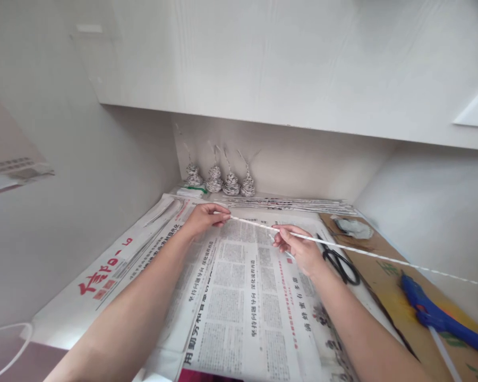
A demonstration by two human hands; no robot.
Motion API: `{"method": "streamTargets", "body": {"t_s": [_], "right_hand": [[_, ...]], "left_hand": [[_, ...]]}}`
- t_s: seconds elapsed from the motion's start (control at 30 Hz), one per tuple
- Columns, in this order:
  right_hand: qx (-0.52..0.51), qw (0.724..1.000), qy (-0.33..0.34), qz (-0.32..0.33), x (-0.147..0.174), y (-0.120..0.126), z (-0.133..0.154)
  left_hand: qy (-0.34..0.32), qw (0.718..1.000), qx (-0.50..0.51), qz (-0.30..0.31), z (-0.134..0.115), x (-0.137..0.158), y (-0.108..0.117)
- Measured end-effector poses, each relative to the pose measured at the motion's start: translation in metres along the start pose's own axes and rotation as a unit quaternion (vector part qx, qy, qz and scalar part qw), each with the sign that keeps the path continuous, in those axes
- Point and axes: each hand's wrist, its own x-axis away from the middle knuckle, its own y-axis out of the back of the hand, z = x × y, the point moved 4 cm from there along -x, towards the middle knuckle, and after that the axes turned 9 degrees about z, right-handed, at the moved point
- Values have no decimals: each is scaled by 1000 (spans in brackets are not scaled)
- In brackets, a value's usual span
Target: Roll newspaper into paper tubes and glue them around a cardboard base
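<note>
A long thin rolled paper stick (354, 247) runs from my left hand past my right hand and out of view at the right edge. My left hand (210, 216) pinches its left end between thumb and fingers. Closed around the stick farther along is my right hand (297, 245), with a small pale piece showing below its fingers. Both hands are raised above printed newspaper sheets (231, 307). Black-handled scissors (340, 265) lie just right of my right hand, partly hidden behind the stick.
Several woven paper gourds (231, 183) stand at the back wall. In front of them lies a bundle of paper sticks (295, 204). At the right, a blue glue gun (442, 318) rests on cardboard (394, 297). A cabinet panel (287, 69) overhangs the work surface.
</note>
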Motion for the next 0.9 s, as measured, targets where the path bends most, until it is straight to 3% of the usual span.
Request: {"method": "streamTargets", "body": {"t_s": [0.17, 0.4, 0.5, 0.6, 0.67, 0.73, 0.8, 0.87, 0.9], "right_hand": [[40, 999, 27, -6, 1, -8, 1], [80, 996, 47, -16, -3, -24, -2], [90, 995, 30, -3, 2, -40, 0], [155, 985, -19, 67, 28, -72, 9], [298, 944, 16, 140, 56, -98, 24], [466, 858, 151, 157, 87, -118, 46], [599, 763, 234, 64, 110, -118, 63], [691, 693, 198, -58, 122, -99, 69], [717, 674, 146, -103, 125, -85, 68]], "left_hand": [[25, 975, 216, -44, 10, -2, -6], [49, 909, 405, -84, 15, -6, -16], [45, 890, 447, -79, 13, -6, -17], [14, 867, 483, -123, 11, -7, -12], [3, 847, 504, -167, 12, -7, -8], [-4, 828, 523, -202, 13, -7, -5], [-11, 815, 536, -219, 13, -8, -4], [-15, 807, 544, -228, 13, -8, -5], [-14, 805, 547, -231, 12, -7, -5]]}}
